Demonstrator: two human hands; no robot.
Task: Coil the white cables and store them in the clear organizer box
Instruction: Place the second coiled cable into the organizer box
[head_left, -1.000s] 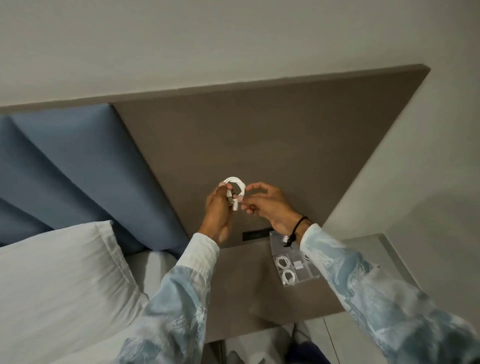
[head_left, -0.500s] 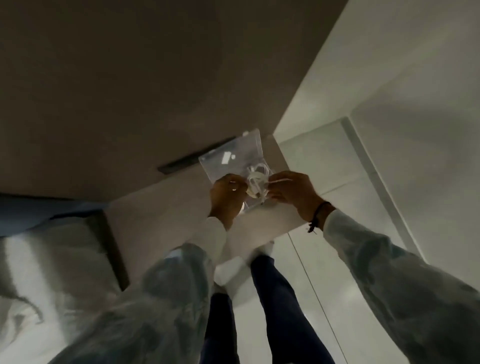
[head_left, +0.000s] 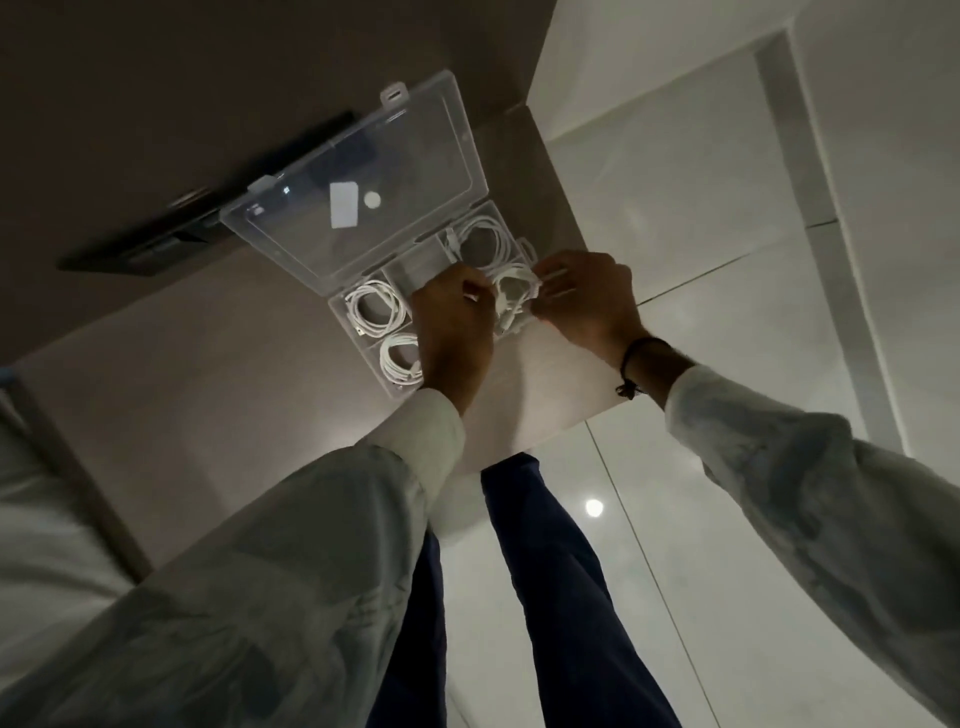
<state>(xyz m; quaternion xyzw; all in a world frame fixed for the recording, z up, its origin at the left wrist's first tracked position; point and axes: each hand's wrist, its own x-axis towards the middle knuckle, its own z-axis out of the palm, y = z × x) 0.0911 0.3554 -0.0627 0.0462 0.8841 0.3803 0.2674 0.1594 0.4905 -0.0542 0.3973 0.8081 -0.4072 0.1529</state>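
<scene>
While both hands pinch coiled cable (head_left: 511, 291) | organizer box (head_left: 470, 145) open | three compartments hold coils

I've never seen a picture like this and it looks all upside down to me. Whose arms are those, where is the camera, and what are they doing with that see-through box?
There is no machine here. A person wears a camera on their head, so you look down along their own arms and dark blue trouser legs.

On the pale brown bedside tabletop sits a clear plastic organizer box with its see-through lid flipped open. Three of its compartments already hold a neatly coiled white cable each: one at the far right, two at the left.

The left hand and the right hand, which wears a black wrist cord, together hold another coiled white cable low over the box's near right corner, as if tucking it in.
</scene>
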